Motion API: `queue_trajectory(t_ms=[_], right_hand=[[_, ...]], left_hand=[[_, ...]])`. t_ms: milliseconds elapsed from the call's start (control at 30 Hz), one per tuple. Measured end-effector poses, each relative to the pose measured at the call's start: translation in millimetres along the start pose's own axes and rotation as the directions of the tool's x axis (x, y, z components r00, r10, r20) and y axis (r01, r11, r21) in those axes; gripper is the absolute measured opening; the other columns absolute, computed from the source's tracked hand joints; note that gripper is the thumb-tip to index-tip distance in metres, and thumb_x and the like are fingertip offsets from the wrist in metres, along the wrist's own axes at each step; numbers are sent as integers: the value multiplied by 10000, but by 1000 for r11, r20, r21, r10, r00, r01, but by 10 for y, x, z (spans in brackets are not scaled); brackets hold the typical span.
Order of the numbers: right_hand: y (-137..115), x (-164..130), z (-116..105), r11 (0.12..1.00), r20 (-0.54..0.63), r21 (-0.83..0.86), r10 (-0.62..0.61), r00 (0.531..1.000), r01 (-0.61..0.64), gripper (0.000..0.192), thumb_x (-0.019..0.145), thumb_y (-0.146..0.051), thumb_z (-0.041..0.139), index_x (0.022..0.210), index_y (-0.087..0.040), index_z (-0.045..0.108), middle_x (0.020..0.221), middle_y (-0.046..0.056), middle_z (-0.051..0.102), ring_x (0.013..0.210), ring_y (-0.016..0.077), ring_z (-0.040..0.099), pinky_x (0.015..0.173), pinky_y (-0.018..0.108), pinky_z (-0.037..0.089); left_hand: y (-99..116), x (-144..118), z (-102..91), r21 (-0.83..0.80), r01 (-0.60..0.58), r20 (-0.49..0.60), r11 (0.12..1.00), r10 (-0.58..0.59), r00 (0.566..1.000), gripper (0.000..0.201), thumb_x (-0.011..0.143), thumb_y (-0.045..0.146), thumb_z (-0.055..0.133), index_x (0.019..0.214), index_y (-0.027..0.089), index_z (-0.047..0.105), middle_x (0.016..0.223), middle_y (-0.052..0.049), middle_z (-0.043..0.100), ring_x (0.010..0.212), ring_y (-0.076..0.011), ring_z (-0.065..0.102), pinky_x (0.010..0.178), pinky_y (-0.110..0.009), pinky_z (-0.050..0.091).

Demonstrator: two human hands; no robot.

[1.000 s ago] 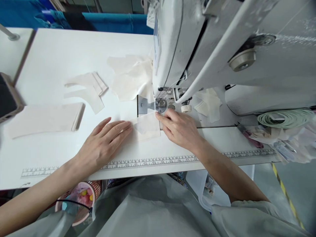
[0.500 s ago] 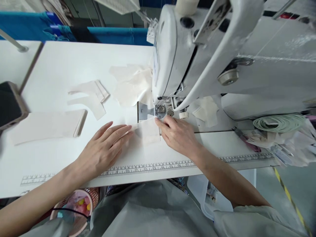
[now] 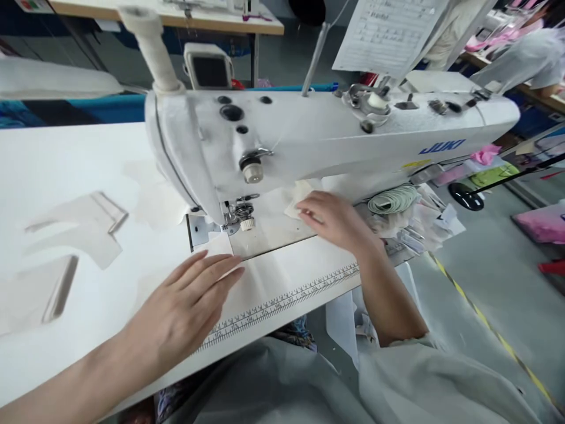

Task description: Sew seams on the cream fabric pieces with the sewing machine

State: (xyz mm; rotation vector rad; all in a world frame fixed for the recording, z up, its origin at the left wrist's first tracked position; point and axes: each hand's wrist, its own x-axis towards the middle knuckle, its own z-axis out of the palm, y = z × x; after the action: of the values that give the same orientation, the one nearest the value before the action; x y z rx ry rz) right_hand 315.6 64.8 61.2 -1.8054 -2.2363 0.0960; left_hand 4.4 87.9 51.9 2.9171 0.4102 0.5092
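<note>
The left hand (image 3: 188, 306) lies flat with open fingers on the pale fabric piece (image 3: 220, 246) at 6 o'clock of the needle, while the right hand (image 3: 333, 221) with loose fingers touches small cream pieces (image 3: 298, 197) at 3 o'clock under the sewing machine (image 3: 318, 138).

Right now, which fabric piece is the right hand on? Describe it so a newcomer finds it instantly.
Start at the white sewing machine and look under its long arm, right of the needle. The right hand rests on a small stack of cream fabric pieces there. Unlike the pieces left of the machine, it sits on the machine bed.
</note>
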Motion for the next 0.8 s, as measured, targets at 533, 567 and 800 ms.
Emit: queue_trajectory(t_ms=[533, 567, 800], right_hand=[[608, -207, 72, 995, 19, 90, -44, 999, 42, 197, 891, -153, 498, 775, -169, 656, 881, 49, 647, 807, 170, 581, 711, 274, 391], [618, -213, 76, 994, 8, 97, -47, 999, 46, 200, 881, -144, 498, 769, -169, 661, 880, 49, 655, 799, 169, 583, 701, 274, 387], [695, -243, 111, 984, -55, 162, -62, 997, 70, 202, 844, -142, 522, 743, -169, 695, 876, 55, 690, 764, 170, 592, 669, 274, 368]], left_hand=[[148, 1710, 686, -537, 628, 408, 563, -478, 778, 172, 899, 204, 470, 944, 135, 622, 735, -9, 680, 500, -104, 588, 671, -271, 515], [147, 1738, 714, -550, 645, 423, 531, -489, 763, 168, 904, 217, 467, 908, 139, 615, 706, 2, 677, 452, -88, 564, 628, -252, 505], [152, 1874, 902, -613, 712, 451, 342, -589, 671, 167, 894, 264, 523, 791, 147, 581, 699, -11, 692, 380, -59, 490, 460, -211, 402]])
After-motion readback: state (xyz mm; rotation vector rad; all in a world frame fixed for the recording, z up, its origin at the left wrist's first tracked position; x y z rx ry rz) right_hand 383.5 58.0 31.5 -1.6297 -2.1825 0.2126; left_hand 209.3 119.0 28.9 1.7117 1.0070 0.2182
